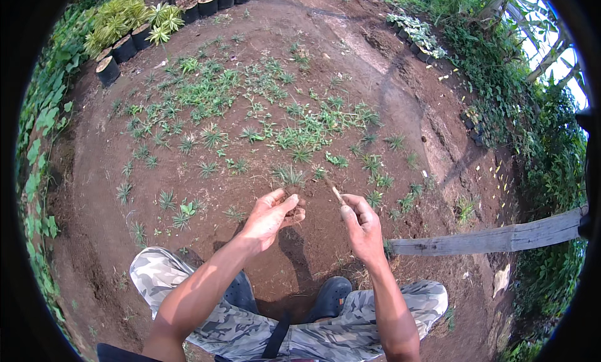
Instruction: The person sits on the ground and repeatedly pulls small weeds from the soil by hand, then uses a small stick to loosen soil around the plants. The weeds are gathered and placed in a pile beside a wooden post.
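Note:
My left hand (270, 219) is raised above the brown soil (319, 249), its fingers curled around the soil-covered base of a small spiky seedling (288, 175). The grey-green leaves fan out beyond the fingertips; the fingers partly hide the roots. In my right hand (364, 226), thumb and fingers pinch a short thin stick-like tool (337, 195). Its far end looks dark and points forward and to the left, away from me. The two hands are apart, with bare soil visible between them.
Several small spiky plants (213, 136) and green weeds (305, 134) dot the ground ahead. Black-potted plants (124, 48) stand at the far left, pale-leaved ones (417, 33) at the far right. A bamboo pole (488, 239) juts in at the right. My dark clogs (333, 294) rest close below.

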`<state>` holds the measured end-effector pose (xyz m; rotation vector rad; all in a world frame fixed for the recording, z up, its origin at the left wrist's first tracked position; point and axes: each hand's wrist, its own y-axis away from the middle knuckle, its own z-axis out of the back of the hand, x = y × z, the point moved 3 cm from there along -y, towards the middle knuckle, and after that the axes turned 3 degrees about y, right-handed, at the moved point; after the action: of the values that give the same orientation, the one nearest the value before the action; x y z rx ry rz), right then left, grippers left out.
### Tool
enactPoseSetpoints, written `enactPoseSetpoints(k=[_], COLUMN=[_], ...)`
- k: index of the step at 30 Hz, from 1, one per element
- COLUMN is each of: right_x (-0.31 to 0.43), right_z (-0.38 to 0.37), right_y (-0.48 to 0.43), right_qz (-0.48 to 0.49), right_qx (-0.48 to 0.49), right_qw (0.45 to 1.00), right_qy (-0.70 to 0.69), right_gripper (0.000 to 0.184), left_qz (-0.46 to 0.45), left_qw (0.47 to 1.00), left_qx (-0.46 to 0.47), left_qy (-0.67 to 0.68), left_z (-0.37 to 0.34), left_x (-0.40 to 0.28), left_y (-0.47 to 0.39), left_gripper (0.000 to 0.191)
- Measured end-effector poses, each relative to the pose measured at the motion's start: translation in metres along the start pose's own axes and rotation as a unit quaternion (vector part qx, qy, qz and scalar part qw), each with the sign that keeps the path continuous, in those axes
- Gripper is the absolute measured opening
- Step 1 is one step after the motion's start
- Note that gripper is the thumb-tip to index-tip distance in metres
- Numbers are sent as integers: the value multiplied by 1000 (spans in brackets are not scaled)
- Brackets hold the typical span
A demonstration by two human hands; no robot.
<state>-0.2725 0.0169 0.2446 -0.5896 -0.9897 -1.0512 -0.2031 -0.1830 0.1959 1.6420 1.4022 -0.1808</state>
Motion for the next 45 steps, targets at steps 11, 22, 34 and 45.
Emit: enactPoseSetpoints(k=[11, 22, 34, 45], right_x=[-8, 1, -13, -20], right_z=[-39, -45, -51, -26], right_y=[16, 41, 45, 43], right_qz=[82, 162, 141, -83], right_qx=[32, -18, -76, -117], right_qw=[995, 973, 959, 990], right_qy=[54, 162, 232, 8], right_gripper=[18, 22, 20, 22], left_qz=[17, 59, 27, 49], left_qw=[999, 995, 996, 995], left_qx=[-20, -70, -72, 11], left_qy=[22, -24, -49, 83], left_z=[4, 16, 21, 1], left_x=[27, 32, 32, 33], left_y=[8, 22, 26, 29], left_gripper=[32, 44, 48, 30])
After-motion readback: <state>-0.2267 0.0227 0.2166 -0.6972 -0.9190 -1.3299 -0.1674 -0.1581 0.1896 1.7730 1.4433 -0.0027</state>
